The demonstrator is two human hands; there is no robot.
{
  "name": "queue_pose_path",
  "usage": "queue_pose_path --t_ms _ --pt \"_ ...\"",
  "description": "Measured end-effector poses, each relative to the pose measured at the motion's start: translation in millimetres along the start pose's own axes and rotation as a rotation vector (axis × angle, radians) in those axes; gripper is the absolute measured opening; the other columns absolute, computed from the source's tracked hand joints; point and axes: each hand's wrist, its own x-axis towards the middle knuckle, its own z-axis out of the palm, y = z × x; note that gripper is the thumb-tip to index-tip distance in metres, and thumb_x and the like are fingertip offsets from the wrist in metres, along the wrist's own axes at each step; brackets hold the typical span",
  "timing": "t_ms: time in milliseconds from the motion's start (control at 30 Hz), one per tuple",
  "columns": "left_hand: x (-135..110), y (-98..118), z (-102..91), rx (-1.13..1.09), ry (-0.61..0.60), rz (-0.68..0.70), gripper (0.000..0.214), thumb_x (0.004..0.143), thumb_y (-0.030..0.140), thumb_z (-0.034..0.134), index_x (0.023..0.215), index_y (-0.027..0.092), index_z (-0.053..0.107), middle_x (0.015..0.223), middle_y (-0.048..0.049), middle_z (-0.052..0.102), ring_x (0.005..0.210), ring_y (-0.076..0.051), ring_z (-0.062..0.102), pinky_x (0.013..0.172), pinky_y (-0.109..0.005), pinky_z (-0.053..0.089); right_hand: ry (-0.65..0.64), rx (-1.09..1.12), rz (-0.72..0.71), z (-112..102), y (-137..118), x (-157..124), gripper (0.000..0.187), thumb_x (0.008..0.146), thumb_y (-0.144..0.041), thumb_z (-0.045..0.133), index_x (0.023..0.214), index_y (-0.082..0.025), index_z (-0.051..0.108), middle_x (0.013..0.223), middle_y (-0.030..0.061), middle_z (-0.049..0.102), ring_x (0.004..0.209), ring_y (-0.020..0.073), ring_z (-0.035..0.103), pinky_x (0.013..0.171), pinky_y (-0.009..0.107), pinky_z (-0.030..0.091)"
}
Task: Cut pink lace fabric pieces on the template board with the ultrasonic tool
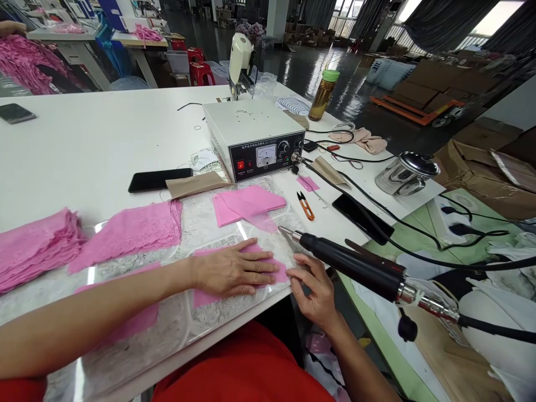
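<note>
White table (96, 145); pink sheet (204, 299) at your 12 o'clock, beneath your left hand (234, 271), spread flat. Your right hand (312, 287) half-curls at its 3 o'clock tip; can't tell if pinching. Looks light, limp; take edges.

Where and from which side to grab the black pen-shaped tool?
Probably mid-barrel, from the person's own side, where the right hand is close by. The barrel is a long, thick cylinder lying slanted, its near side exposed. Best avoid the metal tip, which is thin and tapered, and the rear, where the cable leaves.
</note>
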Motion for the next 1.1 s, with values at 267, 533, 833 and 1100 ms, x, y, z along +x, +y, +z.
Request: queue_pose_path --t_ms 267,533,833,1100 --pt "1 -1 0.4 -0.026 0.034 0.017 0.048 0.1 0.034 0.045 0.147 0.034 0.037 0.15 0.0011 0.042 0.145 -0.02 0.028 0.122 -0.044 -0.003 -0.016 -0.021 0.033 -1 -2 1 0.018 0.082 -0.016 0.058 0.096 -0.022 0.067 0.114 0.0096 0.062 0.104 0.0213 0.062 0.086 0.038 0.055" --pt "2 -3 -0.5 -0.046 0.019 0.031 0.047 0.099 0.031 0.047 0.145 0.035 0.039 0.151 0.0031 0.04 0.145 -0.02 0.028 0.122 -0.044 -0.003 0.018 -0.022 0.033 0 -5 3 0.01 0.08 -0.014 0.059 0.085 -0.022 0.064 0.109 0.009 0.063 0.099 0.0206 0.063 0.083 0.036 0.055" --pt "3 -7 -0.9 -0.088 0.006 0.046 0.045 0.099 0.031 0.045 0.144 0.037 0.041 0.15 0.0044 0.041 0.145 -0.019 0.027 0.123 -0.042 -0.002 0.007 -0.03 0.007 -2 -3 3 0.011 0.08 -0.014 0.06 0.085 -0.022 0.065 0.108 0.0086 0.063 0.098 0.0202 0.063 0.082 0.036 0.055" --pt "4 -6 -5.0 -0.106 -0.066 0.005 0.043 0.101 0.034 0.039 0.144 0.036 0.042 0.152 0.0054 0.037 0.146 -0.019 0.024 0.122 -0.041 -0.005 0.146 0.036 0.187 -4 8 -15 0.011 0.082 -0.016 0.06 0.09 -0.023 0.064 0.099 0.0073 0.068 0.093 0.0205 0.067 0.081 0.035 0.057"
